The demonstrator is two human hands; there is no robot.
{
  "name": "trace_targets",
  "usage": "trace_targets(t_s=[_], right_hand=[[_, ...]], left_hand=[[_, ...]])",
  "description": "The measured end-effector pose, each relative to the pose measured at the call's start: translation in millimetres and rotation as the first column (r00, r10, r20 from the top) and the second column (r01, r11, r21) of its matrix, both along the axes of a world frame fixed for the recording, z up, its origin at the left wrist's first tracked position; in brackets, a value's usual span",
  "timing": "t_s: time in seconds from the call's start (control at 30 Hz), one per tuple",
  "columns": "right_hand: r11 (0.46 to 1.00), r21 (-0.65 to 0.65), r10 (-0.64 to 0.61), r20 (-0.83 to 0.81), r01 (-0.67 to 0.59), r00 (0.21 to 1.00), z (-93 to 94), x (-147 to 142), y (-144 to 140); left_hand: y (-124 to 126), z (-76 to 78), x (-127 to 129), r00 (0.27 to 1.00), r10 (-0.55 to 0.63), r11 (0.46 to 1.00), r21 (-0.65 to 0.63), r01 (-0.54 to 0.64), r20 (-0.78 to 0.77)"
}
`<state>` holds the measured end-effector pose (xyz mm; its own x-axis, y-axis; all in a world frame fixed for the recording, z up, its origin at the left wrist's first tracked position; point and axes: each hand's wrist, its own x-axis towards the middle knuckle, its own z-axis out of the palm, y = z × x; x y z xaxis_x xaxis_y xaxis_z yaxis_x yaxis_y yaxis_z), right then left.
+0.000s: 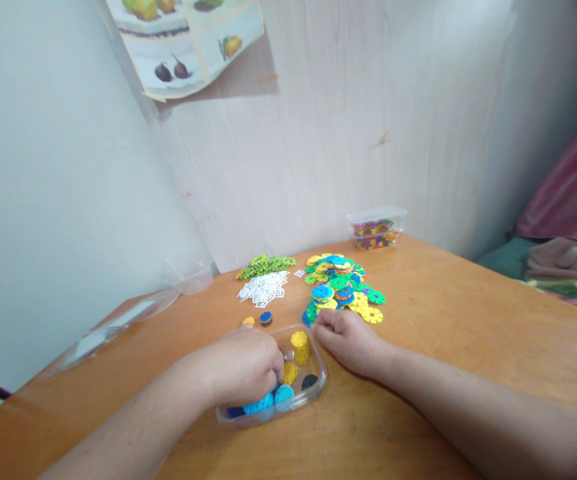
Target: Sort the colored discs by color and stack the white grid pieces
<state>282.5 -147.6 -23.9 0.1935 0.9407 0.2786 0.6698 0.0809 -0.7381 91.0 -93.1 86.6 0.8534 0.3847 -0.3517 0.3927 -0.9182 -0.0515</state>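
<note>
Both forearms are bare, with no sleeves, rings or watch on left hand (241, 365) or right hand (351, 340).

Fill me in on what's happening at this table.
A person sits at an orange table with plastic discs. The left hand reaches into a clear tray holding stacked yellow discs and blue discs; whether its grip holds one is hidden. The right hand rests curled beside the tray, at the edge of a loose pile of coloured discs.
</note>
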Motion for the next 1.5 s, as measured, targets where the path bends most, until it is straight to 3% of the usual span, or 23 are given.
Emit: trace_targets(t_s=[0.67,0.8,0.93,1.0,1.1,1.23,1.5], right_hand=[[1.000,0.020,-0.008,0.011,0.008,1.000,-5.0,1.4,2.3],[1.000,0.004,-0.007,0.006,0.007,1.000,-4.7,1.4,2.6],[1.000,-0.013,-0.006,0.005,0.006,1.000,-2.2,0.7,2.2],[1.000,-0.018,-0.001,0.006,0.001,1.000,-1.0,0.4,1.9],[1.000,-0.023,0.000,0.011,0.000,1.000,-0.5,0.5,1.6],[1.000,-0.028,0.006,0.010,-0.005,1.000,-1.9,0.7,1.9],[1.000,-0.007,0.006,0.008,-0.006,1.000,-5.9,1.3,3.4]], left_hand=[[-0.5,-0.3,-1.4,1.000,-0.016,0.994,-0.104,0.017,0.007],[4.1,6.1,-7.5,0.996,0.044,0.983,-0.183,-0.030,0.071],[23.9,16.8,-19.4,0.970,0.163,0.948,-0.301,-0.103,0.180],[40.5,18.3,-26.0,0.934,0.251,0.948,-0.260,-0.184,0.256],[68.9,11.5,-33.9,0.864,0.350,0.934,-0.209,-0.291,0.360],[99.6,-8.2,-38.6,0.824,0.386,0.923,-0.181,-0.341,0.416],[129.1,-45.8,-38.0,0.852,0.412,0.906,-0.241,-0.347,0.322]])
